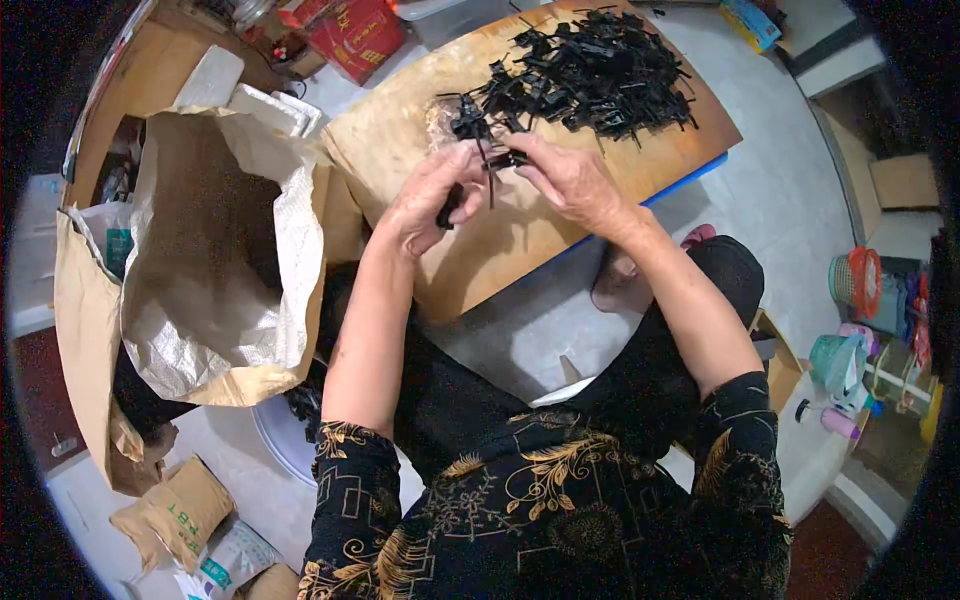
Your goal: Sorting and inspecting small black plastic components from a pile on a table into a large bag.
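Observation:
Both hands are raised over a wooden board (pixel 470 270), close together near its left middle. My left hand (pixel 430 200) is closed on small black plastic parts; a dark piece (pixel 449 207) shows in its curled fingers, and thin black stems stick up by its fingertips. My right hand (pixel 585 185) pinches a black plastic part (pixel 512 158) between thumb and forefinger, right beside the left fingertips. Just beyond the hands lies a small clump of the same parts (pixel 466 122). A large heap of black plastic parts (pixel 600 75) with thin stems covers the board's far right side.
On the left stands a large open paper sack (pixel 300 240) with a white woven lining. A red bag (pixel 355 40) lies beyond the board. A brown package (pixel 178 512) rests at lower left, near a round pale tub (pixel 275 440). Baskets and bottles, including a red-orange basket (pixel 866 282), line the right.

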A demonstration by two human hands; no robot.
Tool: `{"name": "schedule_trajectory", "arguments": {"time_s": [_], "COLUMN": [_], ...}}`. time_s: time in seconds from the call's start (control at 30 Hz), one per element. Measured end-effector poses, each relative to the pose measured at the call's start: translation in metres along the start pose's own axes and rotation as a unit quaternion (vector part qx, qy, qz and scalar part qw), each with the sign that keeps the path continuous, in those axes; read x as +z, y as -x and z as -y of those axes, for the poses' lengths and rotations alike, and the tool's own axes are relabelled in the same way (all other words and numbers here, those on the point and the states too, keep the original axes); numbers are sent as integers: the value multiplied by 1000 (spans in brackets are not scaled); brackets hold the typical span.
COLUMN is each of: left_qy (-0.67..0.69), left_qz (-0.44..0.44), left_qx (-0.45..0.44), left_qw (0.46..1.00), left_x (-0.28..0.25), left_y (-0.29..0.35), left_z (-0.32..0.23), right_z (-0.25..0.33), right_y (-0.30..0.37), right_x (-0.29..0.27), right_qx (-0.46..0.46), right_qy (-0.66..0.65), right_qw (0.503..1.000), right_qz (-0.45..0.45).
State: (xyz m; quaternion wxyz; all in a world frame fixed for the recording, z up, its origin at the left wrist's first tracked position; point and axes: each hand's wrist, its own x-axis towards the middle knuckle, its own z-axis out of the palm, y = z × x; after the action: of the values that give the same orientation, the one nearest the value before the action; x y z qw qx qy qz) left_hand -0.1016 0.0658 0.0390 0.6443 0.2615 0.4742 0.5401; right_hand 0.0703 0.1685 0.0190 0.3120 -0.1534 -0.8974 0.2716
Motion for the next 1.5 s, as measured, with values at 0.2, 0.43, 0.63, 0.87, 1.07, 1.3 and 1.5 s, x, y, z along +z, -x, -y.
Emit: {"name": "schedule_trajectory", "arguments": {"time_s": [0.2, 0.43, 0.63, 0.87, 1.07, 1.3, 1.5], "left_qy": [94, 241, 204, 231, 260, 221, 24], "left_qz": [170, 154, 195, 192, 197, 172, 44], "left_qx": [-30, -85, -22, -31, -60, -32, 26], "left_qw": [980, 954, 959, 953, 944, 959, 998], "left_x": [22, 36, 41, 39, 38, 44, 41], "left_y": [-14, -20, -17, -8, -6, -7, -9], "left_z": [21, 42, 36, 36, 40, 34, 26], "right_z": [7, -9, -5, 2, 0, -4, 6], "right_y": [21, 33, 32, 28, 30, 31, 23], "right_x": [-36, -44, -47, -39, -35, -31, -25], "right_qx": [7, -6, -4, -88, -142, -55, 153], "right_qy": [-46, -6, -39, -22, -1, 17, -146], "right_qw": [997, 997, 996, 996, 990, 997, 977], "right_qz": [69, 72, 86, 26, 0, 58, 24]}}
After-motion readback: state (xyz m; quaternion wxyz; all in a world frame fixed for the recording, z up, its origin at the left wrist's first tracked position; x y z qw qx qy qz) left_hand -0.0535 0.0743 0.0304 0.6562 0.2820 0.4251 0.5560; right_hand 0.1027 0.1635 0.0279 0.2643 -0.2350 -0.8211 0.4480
